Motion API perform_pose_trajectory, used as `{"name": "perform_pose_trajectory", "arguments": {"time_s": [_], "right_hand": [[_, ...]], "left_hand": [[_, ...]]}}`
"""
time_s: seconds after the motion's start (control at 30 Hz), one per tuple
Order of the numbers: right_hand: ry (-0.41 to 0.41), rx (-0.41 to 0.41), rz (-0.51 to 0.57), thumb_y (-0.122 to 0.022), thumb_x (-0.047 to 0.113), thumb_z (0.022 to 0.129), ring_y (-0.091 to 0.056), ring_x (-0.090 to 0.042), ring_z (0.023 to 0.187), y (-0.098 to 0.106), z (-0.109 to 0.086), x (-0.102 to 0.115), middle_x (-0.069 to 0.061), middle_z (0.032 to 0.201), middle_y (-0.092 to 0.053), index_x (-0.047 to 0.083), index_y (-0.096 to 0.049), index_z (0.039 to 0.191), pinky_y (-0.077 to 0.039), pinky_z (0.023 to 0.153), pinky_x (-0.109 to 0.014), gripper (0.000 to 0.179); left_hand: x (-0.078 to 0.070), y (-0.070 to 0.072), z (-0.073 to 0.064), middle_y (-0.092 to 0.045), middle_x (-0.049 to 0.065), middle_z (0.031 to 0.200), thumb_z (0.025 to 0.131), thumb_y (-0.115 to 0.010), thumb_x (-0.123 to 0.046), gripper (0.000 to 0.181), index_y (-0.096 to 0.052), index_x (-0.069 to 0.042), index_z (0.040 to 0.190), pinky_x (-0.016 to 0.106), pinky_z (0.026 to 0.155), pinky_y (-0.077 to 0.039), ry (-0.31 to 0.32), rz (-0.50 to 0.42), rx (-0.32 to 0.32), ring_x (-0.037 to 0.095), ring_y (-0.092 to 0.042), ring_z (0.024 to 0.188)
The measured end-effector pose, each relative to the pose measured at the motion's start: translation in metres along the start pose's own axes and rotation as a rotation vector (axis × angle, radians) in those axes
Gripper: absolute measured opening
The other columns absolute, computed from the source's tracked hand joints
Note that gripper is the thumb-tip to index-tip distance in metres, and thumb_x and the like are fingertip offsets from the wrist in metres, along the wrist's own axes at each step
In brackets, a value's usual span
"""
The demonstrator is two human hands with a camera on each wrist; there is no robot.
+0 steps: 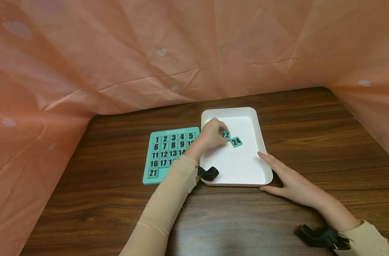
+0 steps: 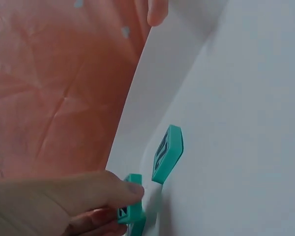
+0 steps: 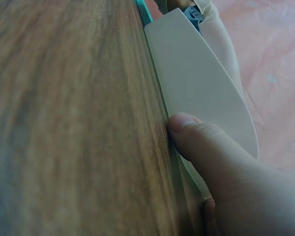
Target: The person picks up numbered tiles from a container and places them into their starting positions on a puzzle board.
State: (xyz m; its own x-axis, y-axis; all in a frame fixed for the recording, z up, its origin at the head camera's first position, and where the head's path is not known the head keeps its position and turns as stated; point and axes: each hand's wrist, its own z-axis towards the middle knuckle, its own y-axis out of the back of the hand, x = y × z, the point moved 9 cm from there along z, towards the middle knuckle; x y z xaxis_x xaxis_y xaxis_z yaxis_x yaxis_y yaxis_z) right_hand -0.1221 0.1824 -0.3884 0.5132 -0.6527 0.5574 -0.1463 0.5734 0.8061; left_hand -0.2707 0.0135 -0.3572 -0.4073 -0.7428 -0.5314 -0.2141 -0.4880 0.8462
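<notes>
My left hand pinches a teal number tile marked 22 between thumb and fingers, over the far part of a white tray. A bit of teal shows just under that tile in the left wrist view. Close beside it in the tray is a tile marked 24. My right hand rests at the tray's near right corner, fingers extended along the right rim. Its thumb presses the outside of the near wall.
Left of the tray lies a teal number board, numbered tiles filling its upper rows and 21 at its lower left. My left forearm covers its right part. Brown wood-grain table lies under everything; an orange sheet hangs around the back and sides.
</notes>
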Motion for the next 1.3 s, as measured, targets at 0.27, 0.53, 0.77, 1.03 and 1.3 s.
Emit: {"name": "perform_pose_trajectory", "arguments": {"time_s": [0.27, 0.53, 0.77, 1.03, 1.3], "right_hand": [[-0.005, 0.016, 0.015, -0.076, 0.035, 0.082, -0.031, -0.045, 0.133, 0.001, 0.002, 0.002, -0.020, 0.150, -0.028, 0.021, -0.020, 0.153, -0.037, 0.092, -0.062, 0.092], [-0.005, 0.015, 0.016, -0.076, 0.036, 0.082, -0.031, -0.046, 0.133, 0.000, 0.003, 0.000, -0.021, 0.150, -0.028, 0.021, -0.021, 0.153, -0.037, 0.092, -0.063, 0.092], [0.007, 0.006, 0.008, -0.077, 0.035, 0.081, -0.032, -0.046, 0.132, 0.000, 0.003, 0.001, -0.022, 0.150, -0.029, 0.020, -0.021, 0.153, -0.039, 0.091, -0.062, 0.092], [0.002, 0.007, 0.007, -0.077, 0.035, 0.081, -0.032, -0.046, 0.132, 0.001, 0.003, 0.000, -0.022, 0.150, -0.028, 0.021, -0.022, 0.153, -0.039, 0.090, -0.062, 0.092], [-0.003, 0.021, 0.011, -0.076, 0.036, 0.081, -0.032, -0.048, 0.131, 0.001, 0.004, -0.001, -0.023, 0.150, -0.028, 0.020, -0.021, 0.153, -0.039, 0.090, -0.063, 0.092]], "left_hand": [[-0.024, 0.028, -0.007, -0.060, 0.004, 0.100, 0.080, -0.076, -0.012, 0.028, -0.070, -0.005, 0.107, 0.021, 0.079, -0.043, -0.057, -0.080, -0.063, 0.015, -0.053, 0.091], [-0.046, 0.064, -0.030, -0.059, 0.004, 0.106, 0.082, -0.075, -0.015, 0.030, -0.069, -0.006, 0.110, 0.023, 0.083, -0.043, -0.125, -0.082, -0.085, 0.016, -0.054, 0.097], [-0.025, 0.093, -0.063, -0.057, 0.004, 0.104, 0.082, -0.076, -0.015, 0.030, -0.069, -0.006, 0.109, 0.027, 0.084, -0.046, -0.091, -0.078, -0.117, 0.019, -0.055, 0.096], [0.019, 0.107, -0.112, -0.059, 0.007, 0.105, 0.081, -0.077, -0.014, 0.031, -0.069, -0.005, 0.110, 0.040, 0.086, -0.048, -0.061, -0.054, -0.090, 0.022, -0.055, 0.096], [0.059, 0.103, -0.154, -0.061, 0.008, 0.104, 0.081, -0.077, -0.012, 0.032, -0.069, -0.004, 0.110, 0.042, 0.083, -0.049, -0.016, 0.000, -0.075, 0.023, -0.057, 0.095]]}}
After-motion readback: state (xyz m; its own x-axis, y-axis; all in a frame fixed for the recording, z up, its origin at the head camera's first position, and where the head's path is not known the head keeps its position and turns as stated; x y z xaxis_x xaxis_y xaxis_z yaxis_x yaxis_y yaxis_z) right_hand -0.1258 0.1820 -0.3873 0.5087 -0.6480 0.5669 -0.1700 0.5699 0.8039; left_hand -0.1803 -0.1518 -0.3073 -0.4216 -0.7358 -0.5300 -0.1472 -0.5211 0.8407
